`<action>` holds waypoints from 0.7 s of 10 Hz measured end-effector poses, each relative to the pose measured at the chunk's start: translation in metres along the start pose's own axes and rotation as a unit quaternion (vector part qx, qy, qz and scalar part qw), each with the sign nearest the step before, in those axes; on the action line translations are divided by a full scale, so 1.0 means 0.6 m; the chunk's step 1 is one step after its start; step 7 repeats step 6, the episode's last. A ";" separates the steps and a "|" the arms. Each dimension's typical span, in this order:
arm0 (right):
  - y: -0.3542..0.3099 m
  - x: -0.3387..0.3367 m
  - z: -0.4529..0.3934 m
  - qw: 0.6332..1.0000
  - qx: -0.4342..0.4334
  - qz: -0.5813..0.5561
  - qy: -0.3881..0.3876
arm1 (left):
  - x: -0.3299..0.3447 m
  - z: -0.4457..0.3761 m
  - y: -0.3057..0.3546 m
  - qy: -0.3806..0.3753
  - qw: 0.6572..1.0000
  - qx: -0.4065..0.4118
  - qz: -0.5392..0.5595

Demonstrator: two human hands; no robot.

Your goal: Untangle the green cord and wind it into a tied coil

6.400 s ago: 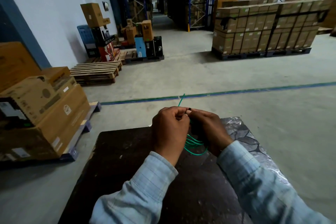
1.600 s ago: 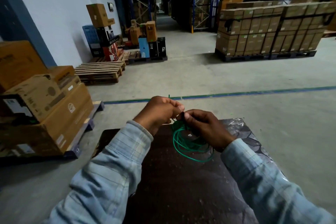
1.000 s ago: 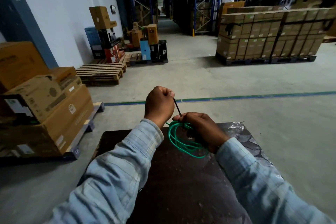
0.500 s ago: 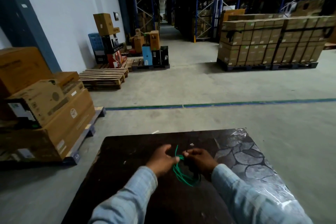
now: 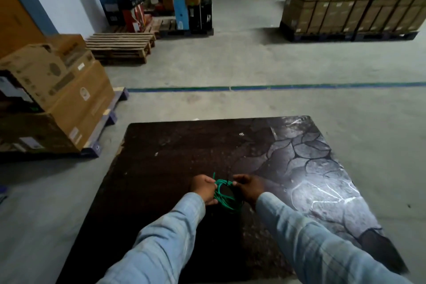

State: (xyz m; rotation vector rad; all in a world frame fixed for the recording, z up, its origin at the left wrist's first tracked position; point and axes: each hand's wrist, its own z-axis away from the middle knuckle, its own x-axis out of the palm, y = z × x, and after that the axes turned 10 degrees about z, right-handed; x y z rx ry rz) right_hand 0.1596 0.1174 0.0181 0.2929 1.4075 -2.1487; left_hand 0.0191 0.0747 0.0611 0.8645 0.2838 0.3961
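The green cord (image 5: 224, 198) is wound into a small coil and lies low over the dark table (image 5: 161, 168), between my two hands. My left hand (image 5: 202, 189) grips the coil's left side with curled fingers. My right hand (image 5: 249, 188) pinches the coil's top right, where a thin dark tie crosses the strands. A short green end sticks up beside my left hand. The coil's right edge is partly hidden by my right hand.
The table's right part has a shiny stone-pattern cover (image 5: 318, 168). Stacked cardboard boxes (image 5: 53, 99) sit on a pallet at the left. Empty wooden pallets (image 5: 119, 47) and a large block of cartons (image 5: 355, 0) stand farther back on the concrete floor.
Both hands have come down from in front of me to the tabletop with the coil. My left hand has let go of the raised dark tie and taken the coil's side.
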 end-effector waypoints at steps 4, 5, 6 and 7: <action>0.046 0.028 0.008 0.923 -0.106 0.340 -0.143 | -0.001 -0.041 -0.081 -0.013 1.000 0.008 -0.026; 0.050 0.029 -0.003 0.925 -0.116 0.338 -0.126 | 0.004 -0.041 -0.071 0.012 0.982 0.099 -0.163; 0.032 0.010 -0.006 0.926 -0.154 0.338 -0.070 | -0.002 -0.012 -0.040 0.035 0.941 0.179 -0.286; 0.032 0.010 -0.006 0.926 -0.154 0.338 -0.070 | -0.002 -0.012 -0.040 0.035 0.941 0.179 -0.286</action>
